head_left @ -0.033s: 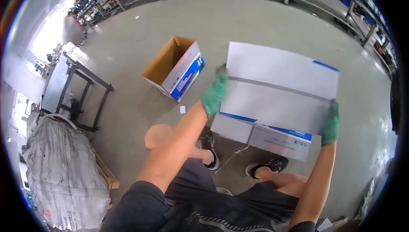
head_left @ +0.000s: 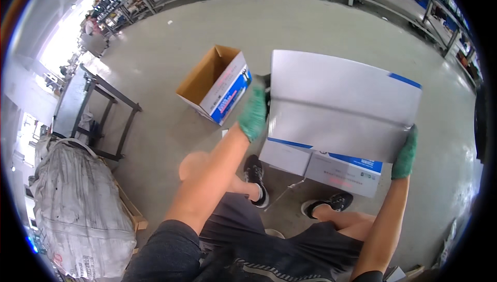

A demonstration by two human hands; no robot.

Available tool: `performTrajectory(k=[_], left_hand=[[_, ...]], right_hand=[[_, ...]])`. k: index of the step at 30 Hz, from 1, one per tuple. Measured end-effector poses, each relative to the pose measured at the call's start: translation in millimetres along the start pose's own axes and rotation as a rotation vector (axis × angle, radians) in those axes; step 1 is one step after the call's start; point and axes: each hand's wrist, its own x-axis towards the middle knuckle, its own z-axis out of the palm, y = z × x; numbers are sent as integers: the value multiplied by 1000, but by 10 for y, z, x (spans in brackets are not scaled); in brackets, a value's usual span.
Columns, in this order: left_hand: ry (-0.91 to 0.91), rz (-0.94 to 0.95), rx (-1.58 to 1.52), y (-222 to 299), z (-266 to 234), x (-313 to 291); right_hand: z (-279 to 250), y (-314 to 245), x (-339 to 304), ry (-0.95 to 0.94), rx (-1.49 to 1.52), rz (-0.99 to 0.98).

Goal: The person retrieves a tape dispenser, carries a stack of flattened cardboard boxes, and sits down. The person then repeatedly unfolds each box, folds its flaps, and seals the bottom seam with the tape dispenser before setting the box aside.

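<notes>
Grey floor [head_left: 176, 49], white carton [head_left: 341, 82], long axis left-to-right: right hand [head_left: 405, 153] gripping its right end, left hand [head_left: 253, 110] by the other, blurred, grip unclear

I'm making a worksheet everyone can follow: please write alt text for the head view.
A person's green-gloved left hand and right hand are at opposite edges of a large white cardboard piece, with white and blue cardboard below. An open box stands on the floor to its left, with a bulky sack farther left.
</notes>
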Motion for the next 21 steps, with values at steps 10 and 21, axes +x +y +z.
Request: performTrajectory(k=[10, 21], left_hand=[[-207, -381, -137, 785, -1011, -383], [614, -545, 370, 429, -2446, -851]], right_hand=[[489, 402, -261, -424, 316, 491], [1873, -97, -377, -690, 171, 162]])
